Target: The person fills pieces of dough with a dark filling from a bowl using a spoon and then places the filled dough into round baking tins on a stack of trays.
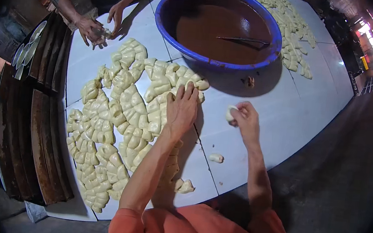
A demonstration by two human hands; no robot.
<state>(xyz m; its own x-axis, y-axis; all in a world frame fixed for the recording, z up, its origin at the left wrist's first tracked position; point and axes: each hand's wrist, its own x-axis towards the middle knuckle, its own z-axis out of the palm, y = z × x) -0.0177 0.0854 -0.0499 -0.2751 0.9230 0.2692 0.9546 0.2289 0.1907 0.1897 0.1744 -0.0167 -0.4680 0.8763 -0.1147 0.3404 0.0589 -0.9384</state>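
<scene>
Large spread of soft, pale-yellow cut dough pieces (131, 101) on white tiled surface (306, 104), probably mostly left to handle. Second pale dough batch (291, 27) beside round blue plastic basin (228, 66); cannot tell if done. Left hand (181, 111) on spread, fingers extended, grip loose, nothing visibly held. Right hand (246, 123): grip closed, pinching small rounded whitish dough lump (230, 114) above surface.

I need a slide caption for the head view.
Left hand on pale dough, right hand holding one piece; blue basin beyond.
</scene>
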